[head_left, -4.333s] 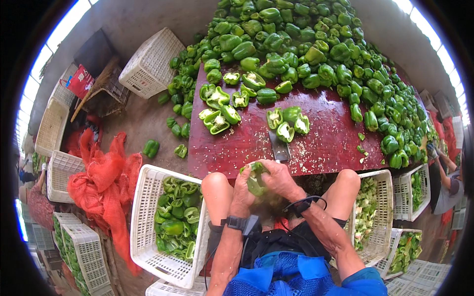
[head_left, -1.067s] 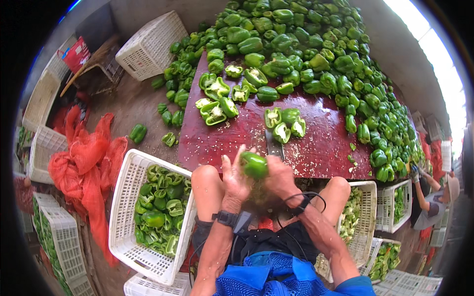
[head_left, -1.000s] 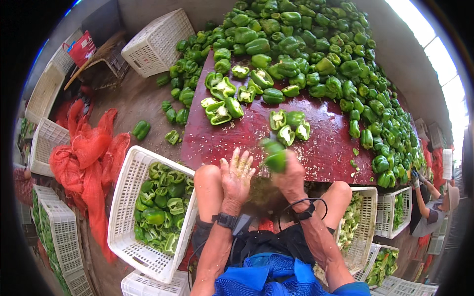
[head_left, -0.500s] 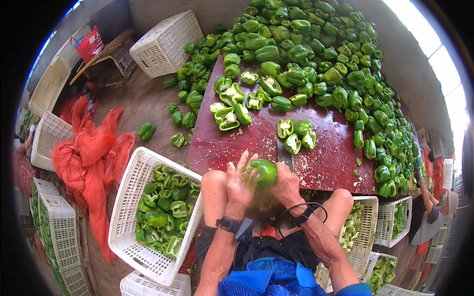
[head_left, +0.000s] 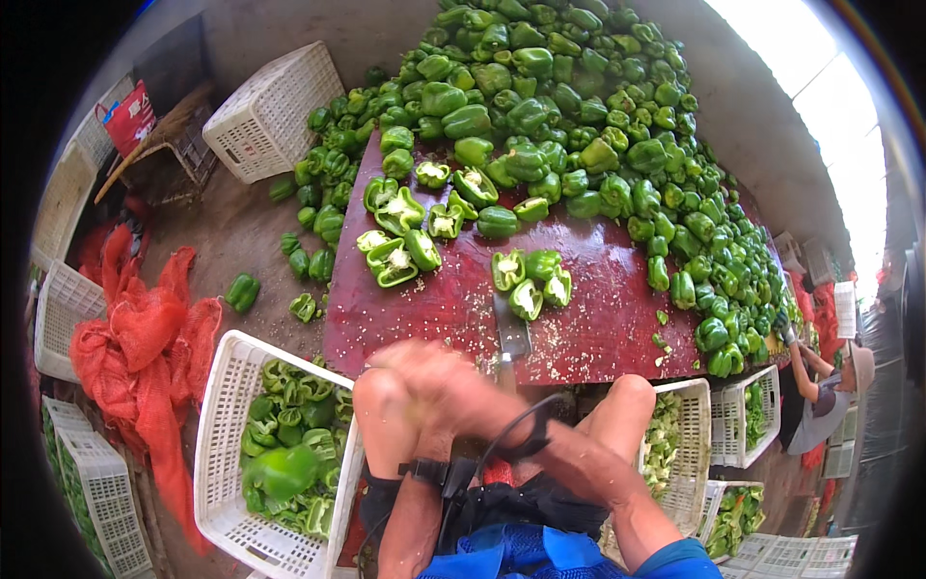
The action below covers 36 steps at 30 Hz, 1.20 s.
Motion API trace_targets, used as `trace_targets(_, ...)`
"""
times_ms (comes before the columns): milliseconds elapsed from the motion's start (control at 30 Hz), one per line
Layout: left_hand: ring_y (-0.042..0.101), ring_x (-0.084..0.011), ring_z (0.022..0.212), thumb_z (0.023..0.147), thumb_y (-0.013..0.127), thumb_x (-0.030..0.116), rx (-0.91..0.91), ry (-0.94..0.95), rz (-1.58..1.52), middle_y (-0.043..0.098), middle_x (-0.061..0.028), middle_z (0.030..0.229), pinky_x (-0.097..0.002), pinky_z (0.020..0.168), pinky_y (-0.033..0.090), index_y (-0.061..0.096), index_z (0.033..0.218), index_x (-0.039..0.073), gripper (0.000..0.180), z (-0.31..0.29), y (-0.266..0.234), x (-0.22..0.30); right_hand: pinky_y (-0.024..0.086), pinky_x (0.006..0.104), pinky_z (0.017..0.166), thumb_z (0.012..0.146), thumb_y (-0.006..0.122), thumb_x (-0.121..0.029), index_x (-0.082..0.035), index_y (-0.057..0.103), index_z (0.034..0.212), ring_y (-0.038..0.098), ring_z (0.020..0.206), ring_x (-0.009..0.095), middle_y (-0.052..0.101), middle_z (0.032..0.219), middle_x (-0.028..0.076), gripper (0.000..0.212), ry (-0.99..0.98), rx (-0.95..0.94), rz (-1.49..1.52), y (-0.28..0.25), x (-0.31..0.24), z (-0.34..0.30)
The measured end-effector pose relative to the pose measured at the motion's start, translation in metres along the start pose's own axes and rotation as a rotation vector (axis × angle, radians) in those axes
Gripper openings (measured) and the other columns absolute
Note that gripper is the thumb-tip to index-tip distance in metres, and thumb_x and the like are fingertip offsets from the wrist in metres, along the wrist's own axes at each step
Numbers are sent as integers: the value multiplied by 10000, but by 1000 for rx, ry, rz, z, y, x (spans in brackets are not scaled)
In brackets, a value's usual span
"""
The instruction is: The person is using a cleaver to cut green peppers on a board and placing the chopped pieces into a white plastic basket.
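My right hand [head_left: 439,381] is swung across to the left, blurred by motion above my left knee; how its fingers are set cannot be made out. My left hand [head_left: 431,439] is mostly covered by it, so its fingers are hidden. A green bell pepper [head_left: 282,472], smeared by motion, is at the white crate [head_left: 217,439] left of my leg, over several cut pepper pieces [head_left: 289,405]. On the dark red board [head_left: 424,309] in front of me lies a broad-bladed knife [head_left: 512,333], its handle toward me. Cut pepper halves [head_left: 528,299] sit just beyond the blade.
A large heap of whole green peppers [head_left: 540,106] covers the far and right sides of the board. Red netting [head_left: 145,333] lies on the floor at left. Another white crate [head_left: 685,454] holds pale trimmings by my right leg. Another person [head_left: 825,386] works at far right.
The bell pepper that was between my hands is now at the left crate. My right hand has swung left across the left one. The view has shifted slightly.
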<state>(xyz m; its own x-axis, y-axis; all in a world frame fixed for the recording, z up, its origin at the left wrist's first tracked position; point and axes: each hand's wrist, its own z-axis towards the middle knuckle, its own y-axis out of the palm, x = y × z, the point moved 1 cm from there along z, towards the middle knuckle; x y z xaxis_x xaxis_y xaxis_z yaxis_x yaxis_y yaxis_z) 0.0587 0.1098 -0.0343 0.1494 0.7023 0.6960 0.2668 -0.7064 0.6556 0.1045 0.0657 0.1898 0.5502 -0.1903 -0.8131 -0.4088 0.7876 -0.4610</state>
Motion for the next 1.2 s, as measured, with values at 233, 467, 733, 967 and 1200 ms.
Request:
trace_targets(233, 680, -267, 831, 957, 567, 180, 40, -265, -49, 632, -164, 993, -371, 693, 596, 499, 1187, 0, 300, -11, 45, 41, 428, 501, 858, 666, 596, -66, -70, 604, 1009, 537, 1061, 338, 579, 1074, 114, 343, 370, 246, -1228, -160, 167, -70)
trace_targets(467, 678, -256, 865, 962, 575, 168, -36, -239, 4, 642, -170, 1018, -356, 723, 591, 508, 1206, -10, 309, -14, 40, 44, 460, 482, 822, 675, 602, -91, -38, 565, 1114, 562, 999, 357, 583, 1060, 157, 443, 524, 138, -1192, -164, 221, -73)
trace_targets(733, 668, -268, 902, 963, 543, 167, -174, -178, -62, 644, -171, 1033, -401, 795, 570, 494, 1239, -2, 327, -15, 53, 45, 523, 408, 829, 804, 600, -51, -2, 557, 1203, 647, 945, 311, 656, 1043, 194, 404, 559, 550, -721, -178, 184, -87)
trace_targets(967, 629, -281, 1031, 1020, 407, 447, -256, -337, -252, 625, -173, 1147, -431, 879, 544, 495, 1288, -11, 538, -15, 55, 52, 514, 270, 802, 945, 627, -196, 47, 531, 1299, 590, 946, 113, 641, 1094, 26, 440, 648, 399, 458, -83, 73, -114)
trace_targets(1200, 630, -228, 961, 1020, 409, 426, -275, -572, -351, 635, -114, 1095, -367, 845, 538, 569, 1208, 15, 479, -28, 50, 56, 489, 294, 871, 946, 572, -113, -11, 583, 1255, 588, 959, 138, 642, 1070, 50, 325, 605, 266, 366, -13, 50, -133)
